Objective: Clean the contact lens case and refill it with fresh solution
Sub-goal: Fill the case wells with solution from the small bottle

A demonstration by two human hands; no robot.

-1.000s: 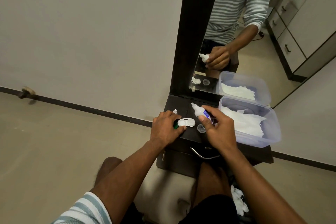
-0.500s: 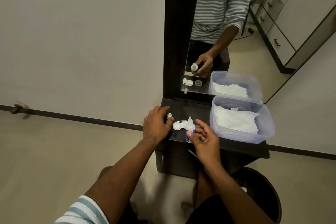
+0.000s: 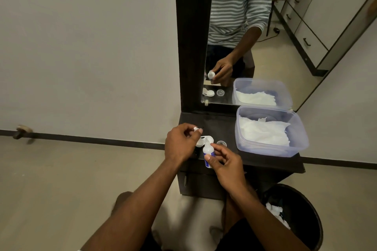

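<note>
A small white solution bottle (image 3: 208,152) with a blue label stands upright at the front of the dark dresser top (image 3: 220,126); my right hand (image 3: 226,161) holds it with thumb and fingers. Just behind its nozzle lies the white contact lens case (image 3: 205,140). My left hand (image 3: 181,144) is over the dresser's left edge and pinches a small white cap (image 3: 196,129) at its fingertips. A clear round lid (image 3: 222,143) lies to the right of the case.
A clear plastic tub (image 3: 271,149) with white tissue fills the dresser's right side. A mirror (image 3: 234,47) stands behind. A dark bin (image 3: 295,216) with crumpled tissue sits on the floor at the lower right. A drawer handle (image 3: 185,181) faces me.
My right hand has turned the bottle from tilted to upright and brought it nearer the front edge. My left hand has left the case and now pinches the small cap.
</note>
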